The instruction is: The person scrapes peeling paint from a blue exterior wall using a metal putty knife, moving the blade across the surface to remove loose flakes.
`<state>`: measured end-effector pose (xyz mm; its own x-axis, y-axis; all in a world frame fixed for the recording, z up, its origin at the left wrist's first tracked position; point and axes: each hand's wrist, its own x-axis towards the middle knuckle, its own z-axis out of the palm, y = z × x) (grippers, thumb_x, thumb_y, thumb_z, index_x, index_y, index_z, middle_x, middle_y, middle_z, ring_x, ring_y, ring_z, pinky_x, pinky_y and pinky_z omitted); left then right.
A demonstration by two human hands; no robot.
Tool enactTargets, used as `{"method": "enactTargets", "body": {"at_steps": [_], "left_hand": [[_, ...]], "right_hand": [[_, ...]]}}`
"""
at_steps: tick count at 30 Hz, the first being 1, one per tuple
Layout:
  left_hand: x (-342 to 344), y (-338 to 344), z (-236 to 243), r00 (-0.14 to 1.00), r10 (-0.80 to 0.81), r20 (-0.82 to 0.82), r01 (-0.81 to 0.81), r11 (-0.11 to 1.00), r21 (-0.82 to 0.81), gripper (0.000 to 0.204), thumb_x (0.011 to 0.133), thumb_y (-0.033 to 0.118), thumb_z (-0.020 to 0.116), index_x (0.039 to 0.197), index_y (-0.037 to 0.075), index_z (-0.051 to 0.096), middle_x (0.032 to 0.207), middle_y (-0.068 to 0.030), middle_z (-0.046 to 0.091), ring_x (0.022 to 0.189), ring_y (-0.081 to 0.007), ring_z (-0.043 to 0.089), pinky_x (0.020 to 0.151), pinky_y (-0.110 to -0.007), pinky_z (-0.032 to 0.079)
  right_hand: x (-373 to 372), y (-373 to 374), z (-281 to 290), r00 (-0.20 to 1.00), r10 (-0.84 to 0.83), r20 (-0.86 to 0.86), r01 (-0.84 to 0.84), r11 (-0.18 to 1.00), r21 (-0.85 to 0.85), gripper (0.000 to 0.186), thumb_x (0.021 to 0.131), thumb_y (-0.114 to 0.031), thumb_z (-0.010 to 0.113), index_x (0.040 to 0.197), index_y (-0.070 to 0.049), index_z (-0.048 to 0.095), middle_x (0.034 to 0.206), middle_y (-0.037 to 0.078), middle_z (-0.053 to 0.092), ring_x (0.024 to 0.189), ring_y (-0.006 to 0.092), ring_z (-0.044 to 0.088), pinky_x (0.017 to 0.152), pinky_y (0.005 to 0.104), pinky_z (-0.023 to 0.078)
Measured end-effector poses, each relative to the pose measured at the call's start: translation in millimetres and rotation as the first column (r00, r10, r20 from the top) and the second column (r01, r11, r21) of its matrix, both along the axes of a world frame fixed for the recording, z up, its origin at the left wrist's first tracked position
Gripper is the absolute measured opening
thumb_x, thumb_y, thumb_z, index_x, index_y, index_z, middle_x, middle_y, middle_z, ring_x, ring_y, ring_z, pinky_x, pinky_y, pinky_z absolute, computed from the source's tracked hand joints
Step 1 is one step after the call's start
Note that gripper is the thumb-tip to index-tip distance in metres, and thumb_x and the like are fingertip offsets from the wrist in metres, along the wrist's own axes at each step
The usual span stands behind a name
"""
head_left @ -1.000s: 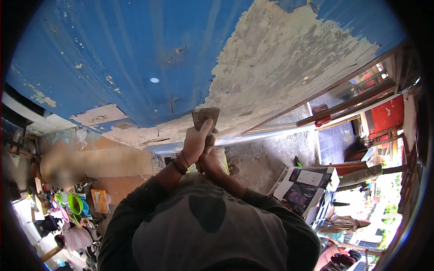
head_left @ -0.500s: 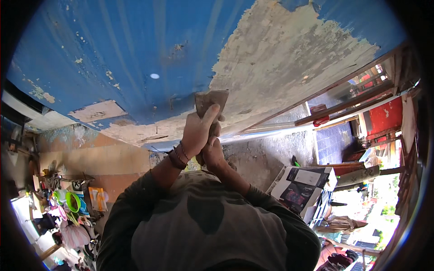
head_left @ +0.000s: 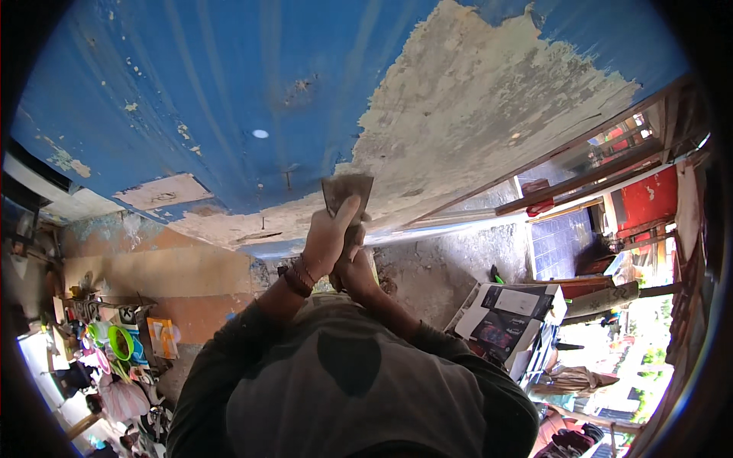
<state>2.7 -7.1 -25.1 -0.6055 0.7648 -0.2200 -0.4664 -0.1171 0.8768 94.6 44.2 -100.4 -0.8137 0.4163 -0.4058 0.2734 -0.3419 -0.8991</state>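
You are working overhead with a flat scraper (head_left: 347,195), its broad grey blade pressed up against the ceiling (head_left: 229,91) right at the ragged line where the blue paint ends and the bare, pale plaster (head_left: 489,99) begins. Your left hand (head_left: 328,244) is clenched around the tool with the thumb stretched up along the back of the blade; your right hand (head_left: 353,263) is closed around the handle just below and behind it, touching the left. A dark bracelet (head_left: 294,278) sits on your left wrist.

The blade looks thin and stiff, probably metal, so it likely weighs little but flexes slightly under a hard push. The handle is the place to grip; it is hidden inside your fists, so I cannot tell its shape or material. A thumb or palm on the flat back of the blade gives pressure and keeps the edge at a low angle. Keep fingers off the leading edge, which is likely sharp enough to nick. Dust and flakes could make the grip slippery, and the paint appears brittle, coming off in uneven patches.
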Motion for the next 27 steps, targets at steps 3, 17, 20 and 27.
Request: {"method": "enactTargets", "body": {"at_steps": [3, 17, 20, 27], "left_hand": [[0, -6, -8, 0.994, -0.054, 0.092, 0.056, 0.998, -0.025, 0.044, 0.090, 0.040, 0.050, 0.082, -0.003, 0.058, 0.053, -0.0059, 0.052, 0.038, -0.0110, 0.045, 0.037, -0.024, 0.035], [-10, 6, -10, 0.985, -0.174, 0.008, 0.173, 0.981, 0.086, 0.052, 0.092, 0.048, 0.043, 0.082, -0.002, 0.054, 0.048, -0.0045, 0.046, 0.033, -0.0090, 0.038, 0.033, -0.022, 0.030], [-7, 3, -13, 0.977, -0.201, 0.063, 0.193, 0.974, 0.114, 0.051, 0.092, 0.047, 0.043, 0.083, -0.003, 0.054, 0.045, -0.0040, 0.043, 0.030, -0.0091, 0.035, 0.031, -0.023, 0.028], [-9, 10, 8, 0.981, -0.192, 0.031, 0.187, 0.976, 0.112, 0.051, 0.092, 0.046, 0.043, 0.086, -0.004, 0.055, 0.045, -0.0036, 0.042, 0.030, -0.0077, 0.032, 0.030, -0.023, 0.027]], "right_hand": [[15, 2, 8, 0.981, 0.183, -0.067, -0.184, 0.983, -0.007, 0.017, 0.082, -0.018, 0.057, 0.072, -0.005, 0.052, 0.059, 0.003, 0.051, 0.047, 0.0112, 0.050, 0.041, 0.0252, 0.036], [-6, 8, 1, 0.948, 0.190, -0.255, -0.234, 0.960, -0.154, 0.011, 0.070, -0.002, 0.058, 0.076, -0.006, 0.049, 0.058, 0.000, 0.044, 0.045, 0.0096, 0.041, 0.040, 0.0245, 0.028], [5, 0, 9, 0.993, 0.083, -0.090, -0.106, 0.952, -0.288, 0.013, 0.070, -0.004, 0.062, 0.072, -0.009, 0.049, 0.055, -0.002, 0.043, 0.042, 0.0087, 0.039, 0.038, 0.0242, 0.025], [1, 5, 25, 0.990, 0.032, -0.139, -0.068, 0.962, -0.265, 0.014, 0.070, -0.008, 0.063, 0.071, -0.008, 0.049, 0.053, -0.002, 0.043, 0.040, 0.0087, 0.039, 0.036, 0.0243, 0.025]]}}
